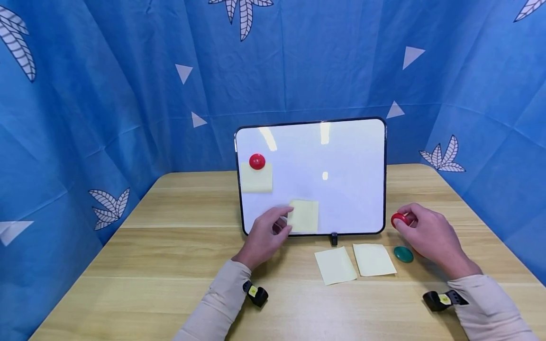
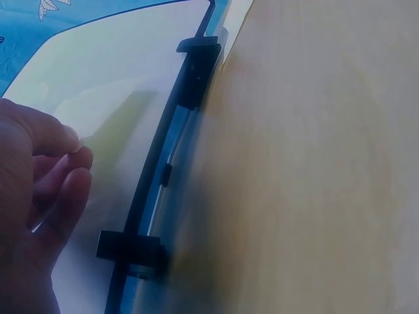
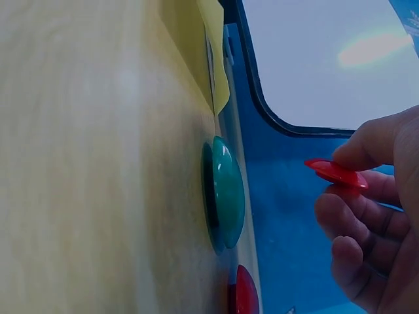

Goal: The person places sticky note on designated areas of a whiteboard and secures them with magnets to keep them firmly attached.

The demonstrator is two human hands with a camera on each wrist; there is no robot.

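A whiteboard (image 1: pixel 341 189) stands tilted on the table, with a pale yellow sticky note (image 1: pixel 307 217) against its lower part. My left hand (image 1: pixel 266 234) is at that note's left edge, fingertips pinching it; in the left wrist view the hand (image 2: pixel 39 170) partly covers the board. At the right, my right hand (image 1: pixel 432 234) pinches a red round magnet (image 3: pixel 337 173) between thumb and fingers, raised off the table. Below it lie a green magnet (image 1: pixel 403 254) and another red magnet (image 3: pixel 246 291), mostly hidden by the hand in the head view.
Another red magnet (image 1: pixel 257 161) sits over a sticky note (image 1: pixel 257 180) at the board's upper left. Two loose notes, a left one (image 1: pixel 336 266) and a right one (image 1: pixel 374 260), lie before the board. A black stand foot (image 1: pixel 334 238) juts out below it. Blue curtains surround the table.
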